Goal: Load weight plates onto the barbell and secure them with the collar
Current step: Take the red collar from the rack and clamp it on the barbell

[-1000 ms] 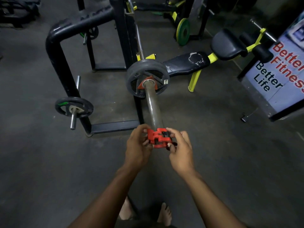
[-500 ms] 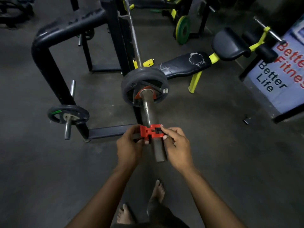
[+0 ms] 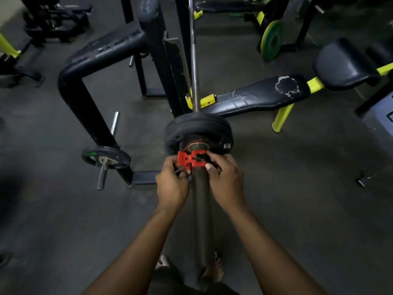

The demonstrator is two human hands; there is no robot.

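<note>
Now the red collar [image 3: 192, 159] is pinched on the bar [image 3: 201, 201] by both grips, left hand [image 3: 172, 184] and right hand [image 3: 225, 177]; the plates [image 3: 198, 129] lie just ahead along the bar's axis.

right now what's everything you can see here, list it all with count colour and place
collar: one, red, on the barbell sleeve just in front of the loaded plates
barbell: one, dark metal, sleeve running toward the camera, thin shaft going up to the rack
loaded plates: black, stacked on the sleeve, count unclear
small plate: one, black, on a storage peg at left
rack: one, black frame, left and centre
bench: one, black worn pad with yellow legs, right of centre
green plate: one, green with yellow rim, upper right
floor: dark grey
feet: two, bare, bottom centre
hands: left hand and right hand, both gripping the collar
</note>
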